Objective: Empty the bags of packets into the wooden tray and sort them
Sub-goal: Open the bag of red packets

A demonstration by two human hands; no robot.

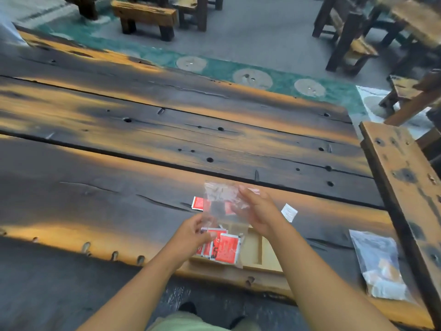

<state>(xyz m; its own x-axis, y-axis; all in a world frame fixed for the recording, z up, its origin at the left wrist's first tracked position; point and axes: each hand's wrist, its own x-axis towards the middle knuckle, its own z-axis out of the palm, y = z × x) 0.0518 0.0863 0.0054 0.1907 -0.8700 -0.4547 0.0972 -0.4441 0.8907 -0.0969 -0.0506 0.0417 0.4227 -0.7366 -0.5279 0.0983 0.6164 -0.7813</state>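
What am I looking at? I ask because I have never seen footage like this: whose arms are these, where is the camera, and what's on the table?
There is no machine: a person wears one camera on the head, looking down at their own bare arms. The left hand pinches the lower end of a clear plastic bag, and the right hand rests flat against its top. Below it sits a wooden tray holding red packets. On the wooden table lie another red packet, a white packet, and, far right, a second filled bag.
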